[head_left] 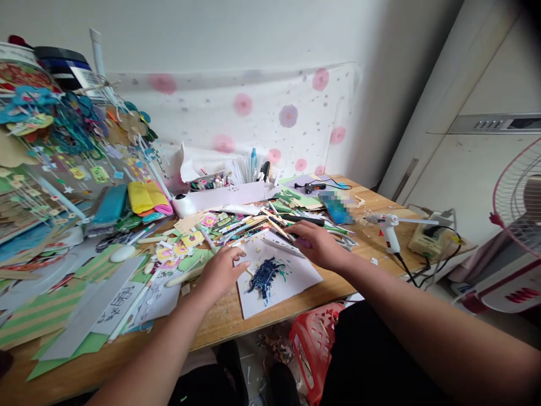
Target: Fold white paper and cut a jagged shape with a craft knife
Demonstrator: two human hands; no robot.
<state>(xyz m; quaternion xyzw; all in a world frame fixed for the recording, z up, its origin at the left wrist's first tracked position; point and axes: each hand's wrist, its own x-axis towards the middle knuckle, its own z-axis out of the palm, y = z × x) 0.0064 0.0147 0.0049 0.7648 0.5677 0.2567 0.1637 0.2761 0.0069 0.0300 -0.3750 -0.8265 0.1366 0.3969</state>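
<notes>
A sheet of white paper lies at the table's front edge, with a dark blue, textured shape on it and green flecks beside it. My left hand hovers at the sheet's left edge, thumb and fingers apart, holding nothing visible. At the sheet's far right corner, my right hand bends over the clutter, its fingers curled down. Something purple shows under its palm, too covered to name. A long pale strip lies just left of those fingers.
Pencils, sticks and paper scraps pile up behind the sheet. A white glue gun stands right, its cord running to a power strip. Further right is a fan. Paper strips cover the left; a red basket sits below.
</notes>
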